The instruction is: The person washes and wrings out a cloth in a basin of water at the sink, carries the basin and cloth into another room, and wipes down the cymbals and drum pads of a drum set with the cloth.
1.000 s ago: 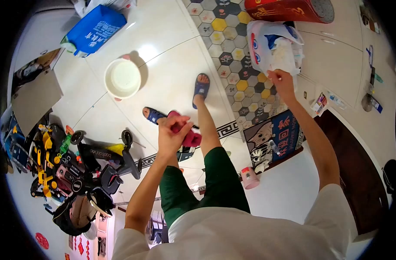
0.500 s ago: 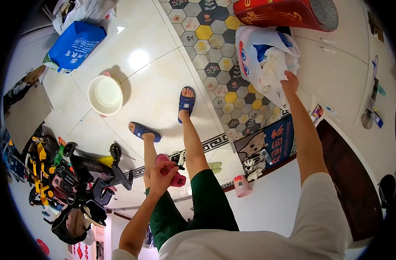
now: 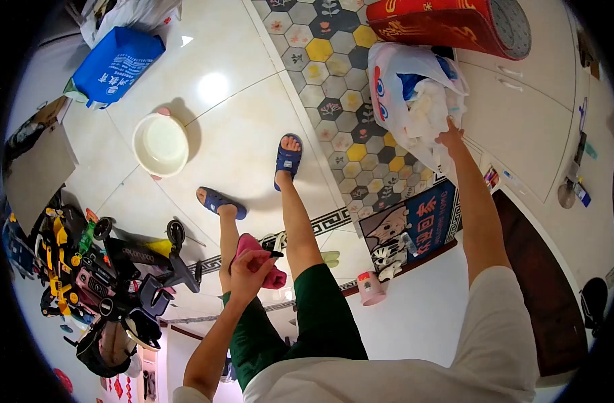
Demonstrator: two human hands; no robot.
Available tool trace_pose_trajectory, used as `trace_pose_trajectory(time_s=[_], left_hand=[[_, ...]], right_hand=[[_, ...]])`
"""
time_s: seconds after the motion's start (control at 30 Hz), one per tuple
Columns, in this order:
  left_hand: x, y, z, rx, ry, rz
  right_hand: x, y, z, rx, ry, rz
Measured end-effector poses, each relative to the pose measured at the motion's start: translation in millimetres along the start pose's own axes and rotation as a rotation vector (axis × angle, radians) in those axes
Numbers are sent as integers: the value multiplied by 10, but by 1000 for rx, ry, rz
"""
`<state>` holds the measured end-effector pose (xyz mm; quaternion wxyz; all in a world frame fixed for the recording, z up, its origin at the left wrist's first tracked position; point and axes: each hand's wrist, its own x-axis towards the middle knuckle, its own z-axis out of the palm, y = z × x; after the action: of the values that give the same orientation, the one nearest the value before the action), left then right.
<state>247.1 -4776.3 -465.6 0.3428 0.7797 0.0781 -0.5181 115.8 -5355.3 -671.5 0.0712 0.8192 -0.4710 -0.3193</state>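
- My left hand (image 3: pixel 249 274) is grasping a pink cloth-like item (image 3: pixel 276 278) in front of my legs; a small dark piece is poking out beside my fingers.
- My right hand (image 3: pixel 450 136) is overlapping the edge of a white plastic bag (image 3: pixel 393 113), one finger extending; I cannot tell whether it is gripping.
- The bag is sitting near a red roll (image 3: pixel 441 25).
- A pale basin (image 3: pixel 138 139) is standing on the floor (image 3: pixel 216 124).

Basin (image 3: pixel 152 146) on floor (image 3: pixel 233 151), left of mat (image 3: pixel 330 84); plastic bag (image 3: pixel 385 84) farther right, beside cabinet (image 3: pixel 522 117).
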Motion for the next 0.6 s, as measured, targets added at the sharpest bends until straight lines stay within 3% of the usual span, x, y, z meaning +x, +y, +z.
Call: trace_pose_trajectory(time_s=[0.03, 0.1, 0.17, 0.2, 0.23, 0.3, 0.37, 0.43, 0.47, 0.53, 0.6], left_hand=[[-8, -25, -18, 5, 9, 14], [-33, -87, -69, -49, 21, 1], [-73, -165, -104, -170, 43, -54], [-101, -179, -139, -177, 70, 4], [-106, -427, -85, -378, 48, -65], [-147, -493, -162, -600, 59, -102], [-199, -632, -254, -859, 108, -126], [-279, -714, -480, -1147, 130, -162], [-352, -725, -686, -1248, 52, -231], [-521, -668, -1124, -1419, 68, -332], [-733, -871, -1455, -1582, 93, -348]], right_hand=[[-63, -27, 11, 29, 54, -13], [-143, -111, -126, 226, -193, 48], [-234, -140, 51, 156, -394, -231], [-456, -220, 259, 492, -421, -207], [-681, -306, 457, 827, -456, -182], [-1487, -880, 204, 1224, -897, -163], [-2461, -1521, -326, 1263, -1397, -313], [-3421, -2125, -829, 1182, -1718, -413], [-3886, -2373, -774, 1167, -1509, -757], [-4620, -2780, -775, 1136, -1313, -1000], [-5198, -3129, -966, 1139, -1374, -839]])
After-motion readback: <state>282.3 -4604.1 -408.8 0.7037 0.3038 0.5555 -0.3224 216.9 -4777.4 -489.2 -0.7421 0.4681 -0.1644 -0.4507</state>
